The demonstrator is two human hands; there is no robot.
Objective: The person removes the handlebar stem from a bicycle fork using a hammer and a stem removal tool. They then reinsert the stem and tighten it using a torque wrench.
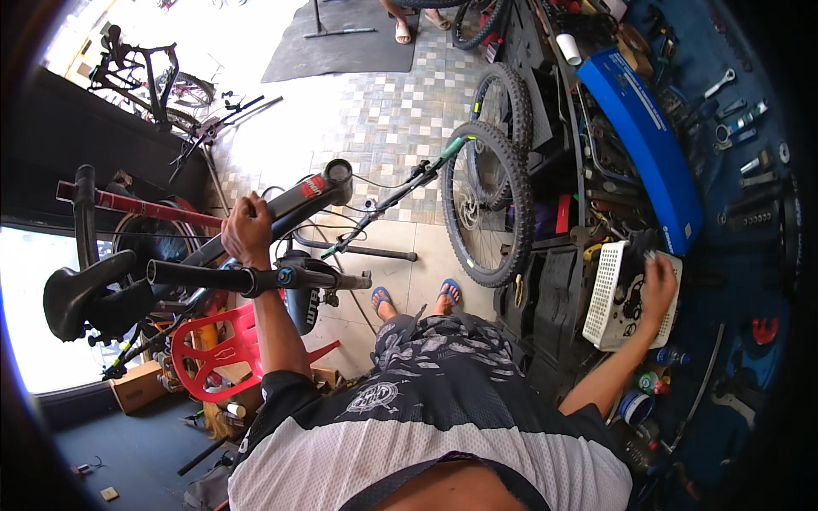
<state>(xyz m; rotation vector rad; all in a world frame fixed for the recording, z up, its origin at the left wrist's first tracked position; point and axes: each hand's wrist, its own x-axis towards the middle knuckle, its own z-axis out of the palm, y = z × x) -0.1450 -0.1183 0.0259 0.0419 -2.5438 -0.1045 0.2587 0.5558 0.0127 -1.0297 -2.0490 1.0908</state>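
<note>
My left hand [247, 230] is wrapped round the dark tube of a bicycle frame [294, 203], just behind its open head tube [339, 170]. Below that hand a black suspension fork [307, 277] hangs sideways by my forearm, its steerer tube [200, 275] pointing left. Over on the right, my right hand [658, 289] is at a white perforated plastic basket [603, 294]. Its fingertips are pinched together over the basket's far side; whatever they may hold is too small to tell. Small dark rings and parts [630, 302] lie inside the basket.
A black saddle [72, 294] and a red plastic chair [213, 353] stand left. Ahead, handlebars [417, 176] and knobby-tyred wheels [486, 204] lean by the bench. A long blue tray [639, 145] and wrenches [720, 83] are on the right. Another person's feet [403, 32] show far off.
</note>
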